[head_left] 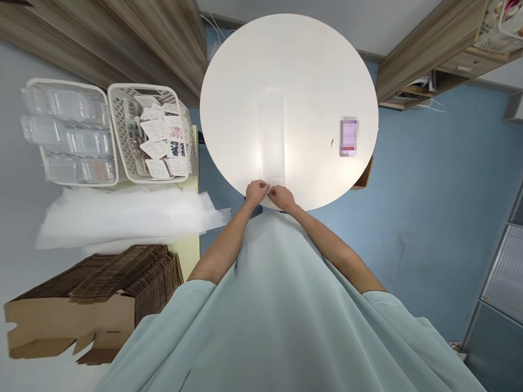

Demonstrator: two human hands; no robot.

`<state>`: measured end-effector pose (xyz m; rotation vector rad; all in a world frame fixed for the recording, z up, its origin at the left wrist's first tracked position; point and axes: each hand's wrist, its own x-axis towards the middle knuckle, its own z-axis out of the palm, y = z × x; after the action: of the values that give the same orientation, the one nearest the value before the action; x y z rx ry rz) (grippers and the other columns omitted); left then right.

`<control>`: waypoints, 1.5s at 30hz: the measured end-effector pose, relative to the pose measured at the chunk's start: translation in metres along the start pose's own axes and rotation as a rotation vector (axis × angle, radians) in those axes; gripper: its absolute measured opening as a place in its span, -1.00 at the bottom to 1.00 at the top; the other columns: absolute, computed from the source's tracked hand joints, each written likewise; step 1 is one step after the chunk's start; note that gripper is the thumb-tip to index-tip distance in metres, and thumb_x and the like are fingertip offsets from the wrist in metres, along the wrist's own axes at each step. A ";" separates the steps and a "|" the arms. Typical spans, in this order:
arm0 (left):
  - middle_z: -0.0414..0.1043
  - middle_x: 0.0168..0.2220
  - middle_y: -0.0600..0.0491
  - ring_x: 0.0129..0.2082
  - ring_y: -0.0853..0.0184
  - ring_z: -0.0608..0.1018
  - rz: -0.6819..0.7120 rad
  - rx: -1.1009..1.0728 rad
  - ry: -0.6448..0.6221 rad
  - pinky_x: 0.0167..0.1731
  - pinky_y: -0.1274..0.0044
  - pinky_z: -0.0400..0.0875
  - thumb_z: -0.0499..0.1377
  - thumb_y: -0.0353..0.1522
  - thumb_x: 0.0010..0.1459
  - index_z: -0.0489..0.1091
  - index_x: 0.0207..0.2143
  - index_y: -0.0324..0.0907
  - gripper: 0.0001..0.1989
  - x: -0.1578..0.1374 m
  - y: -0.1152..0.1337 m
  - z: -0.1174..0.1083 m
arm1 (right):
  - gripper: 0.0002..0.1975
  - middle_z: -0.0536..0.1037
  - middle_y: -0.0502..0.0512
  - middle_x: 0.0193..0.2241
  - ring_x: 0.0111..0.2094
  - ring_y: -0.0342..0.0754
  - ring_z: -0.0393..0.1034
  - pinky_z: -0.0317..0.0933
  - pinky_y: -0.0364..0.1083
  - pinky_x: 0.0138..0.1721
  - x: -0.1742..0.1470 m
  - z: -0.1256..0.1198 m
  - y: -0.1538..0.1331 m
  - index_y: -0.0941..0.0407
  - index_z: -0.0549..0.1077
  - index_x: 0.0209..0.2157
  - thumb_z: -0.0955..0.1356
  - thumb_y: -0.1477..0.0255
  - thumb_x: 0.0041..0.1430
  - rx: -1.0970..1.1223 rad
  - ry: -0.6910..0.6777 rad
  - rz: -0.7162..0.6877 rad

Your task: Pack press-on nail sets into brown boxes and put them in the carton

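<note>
A long strip of thin, translucent white packing sheet (272, 130) lies lengthwise on the round white table (229, 98), its near end under my hands. Both hands are together at the table's near edge, fingertips almost touching. My left hand (256, 191) has its fingers closed in a pinch at the near end of the sheet. Just beside it my right hand (281, 197) is also pinched closed over that end. Whether anything small sits between the fingertips is hidden.
A blurred purple-and-white phone-shaped thing (348, 137) lies at the table's right. To the left stand a basket of small carded packets (155, 133), a basket of clear plastic boxes (77, 133), stacked white sheets (122, 215) and folded brown cardboard boxes (81, 321).
</note>
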<state>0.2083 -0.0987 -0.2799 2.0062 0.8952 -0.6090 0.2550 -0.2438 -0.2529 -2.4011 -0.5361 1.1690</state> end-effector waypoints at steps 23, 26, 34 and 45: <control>0.68 0.00 -0.08 0.05 0.09 0.64 -0.124 0.068 0.067 0.06 0.37 0.47 0.16 -0.27 0.41 0.60 -0.09 -0.11 -0.78 -0.008 0.012 0.009 | -0.78 0.69 0.12 -0.12 -0.09 0.05 0.61 0.38 -0.06 -0.09 0.012 -0.024 0.031 0.07 0.53 -0.24 0.43 0.20 0.40 0.259 0.145 0.287; 0.68 -0.04 -0.09 0.02 0.08 0.65 -0.127 0.099 0.066 0.04 0.35 0.48 0.14 -0.30 0.42 0.58 -0.12 -0.10 -0.79 -0.009 0.015 0.009 | -0.74 0.66 0.05 -0.20 -0.30 -0.03 0.62 0.36 -0.10 -0.20 0.013 -0.024 0.032 0.06 0.47 -0.29 0.42 0.18 0.40 0.307 0.123 0.287; 0.58 0.08 -0.26 0.10 -0.06 0.61 -0.102 0.178 0.131 0.08 0.19 0.51 0.12 -0.38 0.37 0.49 0.09 -0.23 -0.69 -0.015 0.023 0.011 | -0.71 0.65 0.00 -0.29 -0.51 -0.11 0.54 0.31 -0.11 -0.31 0.012 -0.030 0.029 0.06 0.41 -0.35 0.44 0.20 0.38 0.380 0.101 0.292; -0.04 0.59 -0.27 0.61 0.00 0.03 0.703 0.426 -0.096 0.54 0.08 0.00 0.02 -0.34 0.40 0.09 0.53 -0.35 -0.30 -0.029 0.006 0.021 | -0.55 0.50 -0.06 -0.53 -0.55 -0.11 0.47 0.23 -0.13 -0.39 0.010 -0.033 0.033 0.04 0.25 -0.55 0.41 0.23 0.39 0.416 0.102 0.264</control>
<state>0.1923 -0.1291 -0.2678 2.4466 -0.0424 -0.5020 0.2927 -0.2727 -0.2580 -2.1909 0.0605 1.1230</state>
